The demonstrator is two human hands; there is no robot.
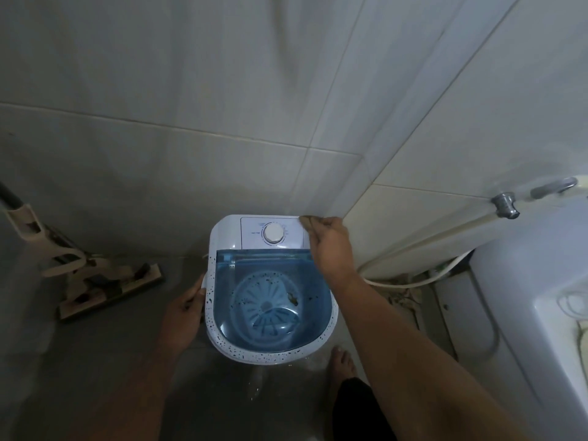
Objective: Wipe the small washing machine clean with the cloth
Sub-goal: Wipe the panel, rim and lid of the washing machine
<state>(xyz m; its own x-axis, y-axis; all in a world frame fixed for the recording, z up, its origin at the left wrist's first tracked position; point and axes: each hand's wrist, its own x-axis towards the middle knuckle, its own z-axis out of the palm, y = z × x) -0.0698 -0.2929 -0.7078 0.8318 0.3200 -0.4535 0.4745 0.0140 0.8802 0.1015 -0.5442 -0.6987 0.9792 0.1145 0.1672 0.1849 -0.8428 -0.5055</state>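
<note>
The small washing machine point(222, 237) stands on the floor against the tiled wall. It is white with a clear blue lid point(273, 291), a white dial point(273, 233) on its back panel and dark specks along its rim. My right hand point(329, 240) is at the machine's back right corner and grips a small brownish cloth point(307, 220), whose edge sticks out by the panel. My left hand point(184, 308) holds the machine's left side, fingers curled on the rim.
A flat mop point(95, 281) leans at the left on the grey floor. A larger white appliance point(525, 297) stands at the right, with hoses point(413, 246) running along the wall to a tap point(506, 203). My bare foot point(342, 361) is just right of the machine's front.
</note>
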